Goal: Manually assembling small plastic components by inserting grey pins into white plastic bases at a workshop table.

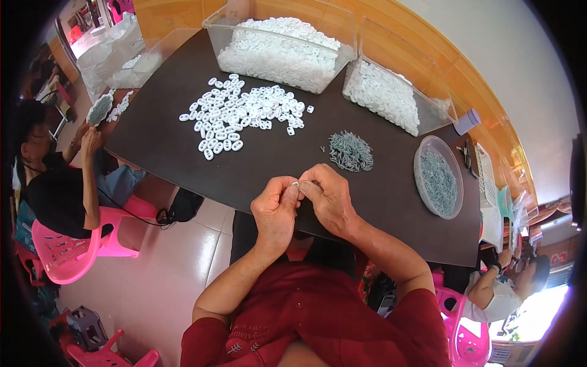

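My left hand (274, 208) and my right hand (330, 197) meet at the near edge of the dark table. Between their pinched fingertips a small white plastic piece (295, 183) shows; the fingers cover most of it. Ahead and to the left lies a spread of white oval plastic pieces with two holes (211, 116). Smaller white plastic pieces (269, 105) are heaped against them on the right. Just beyond my right hand is a pile of slim grey pieces (350, 151), perhaps springs, too small to tell. One loose grey piece lies beside the pile.
Two clear bins (278, 68) (391, 104) of white pieces line the table's far side. A round tub (418, 177) of grey pieces stands at right, near a purple cup (467, 122). Other people sit at left (58, 177) and right (489, 287), on pink chairs.
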`<state>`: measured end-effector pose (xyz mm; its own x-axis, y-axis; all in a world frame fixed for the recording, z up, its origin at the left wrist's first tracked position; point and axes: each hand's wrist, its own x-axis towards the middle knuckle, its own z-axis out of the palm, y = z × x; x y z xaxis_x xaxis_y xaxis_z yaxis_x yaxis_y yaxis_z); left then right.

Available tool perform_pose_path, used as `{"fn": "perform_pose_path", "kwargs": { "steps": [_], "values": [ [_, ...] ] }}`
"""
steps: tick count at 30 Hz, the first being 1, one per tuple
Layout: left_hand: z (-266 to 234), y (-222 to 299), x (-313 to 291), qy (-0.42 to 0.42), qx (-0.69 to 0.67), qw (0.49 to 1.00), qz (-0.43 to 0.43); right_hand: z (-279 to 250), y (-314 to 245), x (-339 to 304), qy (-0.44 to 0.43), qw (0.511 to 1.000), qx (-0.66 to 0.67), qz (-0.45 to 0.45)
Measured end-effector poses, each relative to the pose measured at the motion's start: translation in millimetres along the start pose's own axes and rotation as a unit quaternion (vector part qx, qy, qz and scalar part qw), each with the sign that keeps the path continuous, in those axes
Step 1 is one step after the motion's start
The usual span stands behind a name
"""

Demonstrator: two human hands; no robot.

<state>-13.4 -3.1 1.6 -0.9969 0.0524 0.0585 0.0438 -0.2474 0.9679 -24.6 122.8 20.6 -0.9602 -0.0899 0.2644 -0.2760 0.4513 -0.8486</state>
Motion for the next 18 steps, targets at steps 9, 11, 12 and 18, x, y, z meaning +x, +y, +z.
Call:
{"fn": "perform_pose_path", "kwargs": {
  "steps": [9,11,12,18],
  "values": [
    [-11.0,-3.0,16.9,-0.002,-0.137,0.99,-0.019,-28.9,1.0,48.6,0.035,0.993,-0.106,-0.04],
    [-12.3,-4.4,17.3,0.0,-0.13,0.991,-0.017,-32.5,21.2,82.7,0.062,0.978,-0.183,-0.081],
    [-11.8,-3.8,17.0,-0.004,-0.124,0.992,-0.018,-33.3,30.0,97.7,0.063,0.977,-0.186,-0.083],
    [-9.0,-5.6,14.8,0.003,-0.117,0.993,-0.015,-22.4,56.6,148.0,0.07,0.922,-0.366,-0.1]
  ]
}}
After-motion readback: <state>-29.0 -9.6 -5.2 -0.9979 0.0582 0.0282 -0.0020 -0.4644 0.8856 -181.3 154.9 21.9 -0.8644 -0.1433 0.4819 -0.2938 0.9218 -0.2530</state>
